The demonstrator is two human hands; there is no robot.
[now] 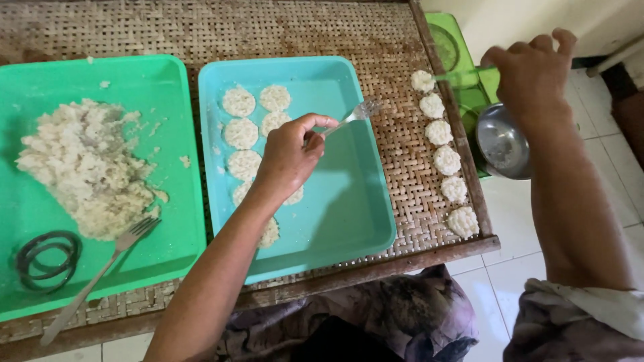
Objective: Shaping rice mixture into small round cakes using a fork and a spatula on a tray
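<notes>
left hand [288, 155] – closed on fork [352, 115] over teal tray [349, 201] | right hand [533, 74] – pinching green spatula [463, 75] touching top rice patty [422, 81] on woven mat [402, 134] | metal bowl [502, 142] just beside

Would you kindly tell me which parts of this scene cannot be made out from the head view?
- Rice cakes in the blue tray: some are hidden under the left hand and forearm, so they cannot be counted.
- Right hand: the palm faces away, so its grip on the green utensil is unseen.
- Metal bowl: partly hidden by the right arm, with its contents blurred.
</notes>
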